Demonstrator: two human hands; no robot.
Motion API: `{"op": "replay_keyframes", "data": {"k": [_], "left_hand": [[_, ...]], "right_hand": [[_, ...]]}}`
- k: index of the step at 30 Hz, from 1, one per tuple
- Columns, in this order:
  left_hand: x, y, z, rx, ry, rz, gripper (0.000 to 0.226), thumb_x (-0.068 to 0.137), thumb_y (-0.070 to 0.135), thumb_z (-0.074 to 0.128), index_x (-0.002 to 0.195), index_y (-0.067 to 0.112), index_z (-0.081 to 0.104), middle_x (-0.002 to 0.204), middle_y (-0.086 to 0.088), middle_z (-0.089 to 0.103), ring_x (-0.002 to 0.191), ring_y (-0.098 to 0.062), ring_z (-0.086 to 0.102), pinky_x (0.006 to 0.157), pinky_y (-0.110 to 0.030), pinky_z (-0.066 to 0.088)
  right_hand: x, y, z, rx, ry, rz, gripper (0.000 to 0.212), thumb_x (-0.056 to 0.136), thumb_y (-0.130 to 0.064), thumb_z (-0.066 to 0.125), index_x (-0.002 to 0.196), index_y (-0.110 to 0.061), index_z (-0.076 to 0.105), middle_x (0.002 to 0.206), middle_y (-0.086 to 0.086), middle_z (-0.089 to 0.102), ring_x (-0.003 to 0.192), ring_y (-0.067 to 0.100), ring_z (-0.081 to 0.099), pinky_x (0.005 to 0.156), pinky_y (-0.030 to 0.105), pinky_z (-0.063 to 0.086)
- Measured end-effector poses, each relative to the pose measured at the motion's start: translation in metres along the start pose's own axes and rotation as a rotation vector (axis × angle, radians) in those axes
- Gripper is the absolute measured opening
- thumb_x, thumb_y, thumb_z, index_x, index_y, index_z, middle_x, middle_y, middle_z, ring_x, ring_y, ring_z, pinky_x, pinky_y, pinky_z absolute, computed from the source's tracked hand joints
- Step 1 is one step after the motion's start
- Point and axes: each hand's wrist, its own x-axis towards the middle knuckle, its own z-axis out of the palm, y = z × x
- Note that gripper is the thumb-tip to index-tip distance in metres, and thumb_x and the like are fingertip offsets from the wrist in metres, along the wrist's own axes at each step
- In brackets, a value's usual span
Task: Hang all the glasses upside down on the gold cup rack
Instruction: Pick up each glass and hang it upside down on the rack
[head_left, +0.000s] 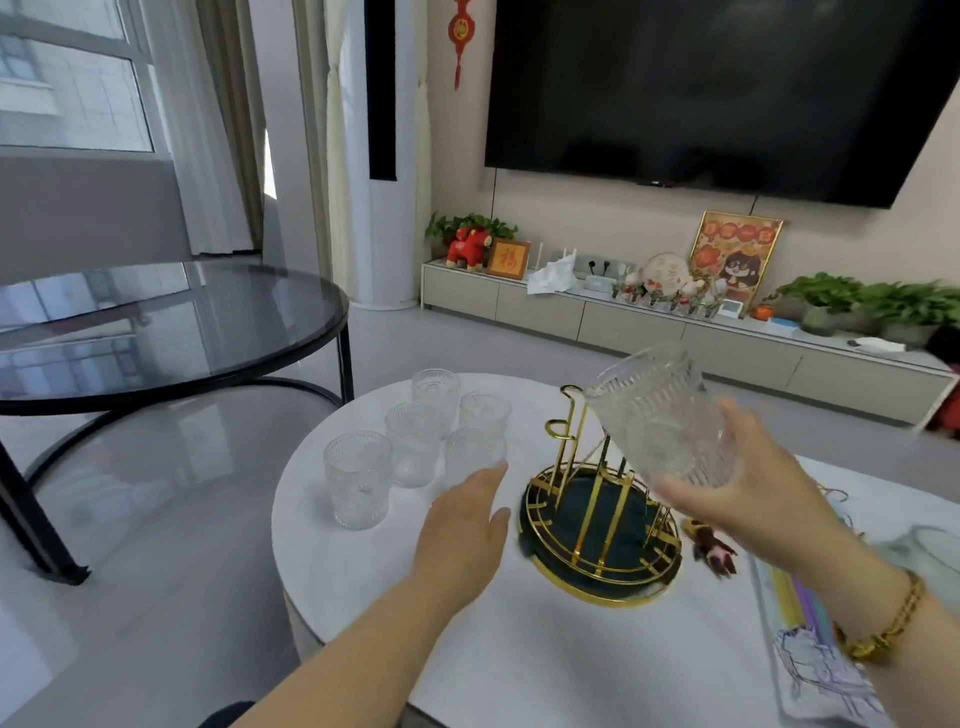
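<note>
The gold cup rack (597, 514) stands on a dark round tray with a gold rim, in the middle of the white table (519, 649). My right hand (748, 483) grips a clear textured glass (660, 410), tilted over the rack's right side with its mouth toward the upper left. Several matching glasses stand upright in a cluster left of the rack, the nearest one (357, 480) at the front left. My left hand (467, 525) hovers flat with fingers apart between that cluster and the rack, holding nothing.
A small dark figurine (714, 545) lies just right of the tray. Papers and a coloured folder (810, 623) cover the table's right side. A round dark glass table (156, 332) stands to the left. A TV console runs along the far wall.
</note>
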Motion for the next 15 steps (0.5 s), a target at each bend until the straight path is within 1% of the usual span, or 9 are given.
{"op": "replay_keyframes", "data": {"k": [2, 3, 4, 5, 7, 9, 10, 12, 15], "left_hand": [[0.019, 0.019, 0.001, 0.020, -0.008, 0.048, 0.051, 0.093, 0.022, 0.044, 0.140, 0.025, 0.022, 0.149, 0.001, 0.033, 0.133, -0.021, 0.034, 0.110, -0.033, 0.028], [0.029, 0.025, 0.004, 0.033, -0.026, 0.071, 0.053, 0.093, 0.022, 0.044, 0.140, 0.025, 0.020, 0.150, 0.001, 0.030, 0.135, -0.021, 0.032, 0.111, -0.034, 0.027], [0.039, 0.030, 0.007, 0.052, -0.052, 0.096, 0.054, 0.093, 0.021, 0.044, 0.141, 0.025, 0.018, 0.151, 0.002, 0.027, 0.136, -0.020, 0.030, 0.112, -0.034, 0.026], [0.047, 0.034, 0.009, 0.076, -0.081, 0.120, 0.055, 0.093, 0.021, 0.044, 0.141, 0.026, 0.017, 0.153, 0.003, 0.023, 0.137, -0.020, 0.028, 0.112, -0.034, 0.025], [0.059, 0.039, 0.017, 0.117, -0.130, 0.136, 0.056, 0.093, 0.021, 0.043, 0.141, 0.026, 0.015, 0.155, 0.005, 0.015, 0.138, -0.019, 0.026, 0.112, -0.036, 0.027], [0.067, 0.039, 0.022, 0.118, -0.125, 0.107, 0.057, 0.093, 0.022, 0.043, 0.141, 0.028, 0.013, 0.155, 0.006, 0.014, 0.139, -0.018, 0.024, 0.112, -0.036, 0.027], [0.071, 0.038, 0.025, 0.121, -0.114, 0.095, 0.057, 0.093, 0.022, 0.043, 0.141, 0.028, 0.013, 0.155, 0.006, 0.014, 0.139, -0.017, 0.023, 0.112, -0.035, 0.027], [0.071, 0.033, 0.030, 0.160, -0.096, 0.102, 0.056, 0.093, 0.024, 0.043, 0.141, 0.030, 0.014, 0.155, 0.008, 0.013, 0.140, -0.015, 0.022, 0.113, -0.034, 0.025], [0.070, 0.026, 0.034, 0.184, -0.104, 0.142, 0.057, 0.093, 0.025, 0.043, 0.140, 0.034, 0.011, 0.156, 0.010, 0.007, 0.141, -0.013, 0.016, 0.116, -0.034, 0.016]], "right_hand": [[0.018, 0.000, -0.022, -0.126, 0.053, 0.002, 0.081, 0.058, -0.036, 0.076, 0.125, -0.024, 0.033, 0.115, 0.002, 0.051, 0.092, 0.016, 0.046, 0.065, 0.024, 0.039], [0.029, 0.001, -0.032, -0.167, 0.082, 0.019, 0.084, 0.059, -0.037, 0.076, 0.128, -0.022, 0.032, 0.124, 0.007, 0.049, 0.098, 0.019, 0.045, 0.074, 0.028, 0.037], [0.042, 0.002, -0.040, -0.180, 0.106, 0.040, 0.085, 0.060, -0.036, 0.075, 0.130, -0.021, 0.030, 0.130, 0.009, 0.046, 0.102, 0.022, 0.045, 0.077, 0.030, 0.034], [0.054, 0.001, -0.046, -0.179, 0.117, 0.058, 0.084, 0.061, -0.034, 0.075, 0.130, -0.020, 0.029, 0.132, 0.011, 0.045, 0.100, 0.023, 0.044, 0.076, 0.029, 0.033], [0.078, -0.001, -0.049, -0.183, 0.111, 0.084, 0.084, 0.062, -0.030, 0.075, 0.130, -0.015, 0.028, 0.131, 0.015, 0.045, 0.094, 0.022, 0.045, 0.069, 0.029, 0.036], [0.100, -0.001, -0.047, -0.203, 0.105, 0.110, 0.085, 0.062, -0.029, 0.076, 0.128, -0.011, 0.027, 0.132, 0.018, 0.043, 0.100, 0.026, 0.046, 0.073, 0.030, 0.039], [0.111, 0.000, -0.045, -0.212, 0.096, 0.129, 0.085, 0.061, -0.030, 0.076, 0.127, -0.010, 0.027, 0.132, 0.018, 0.042, 0.100, 0.025, 0.044, 0.075, 0.030, 0.037], [0.130, -0.001, -0.039, -0.228, 0.053, 0.138, 0.084, 0.061, -0.034, 0.076, 0.125, -0.009, 0.028, 0.131, 0.017, 0.043, 0.092, 0.020, 0.039, 0.073, 0.030, 0.035], [0.156, -0.003, -0.029, -0.263, -0.060, 0.102, 0.085, 0.059, -0.037, 0.076, 0.126, -0.010, 0.031, 0.131, 0.013, 0.044, 0.098, 0.020, 0.042, 0.077, 0.030, 0.035]]}}
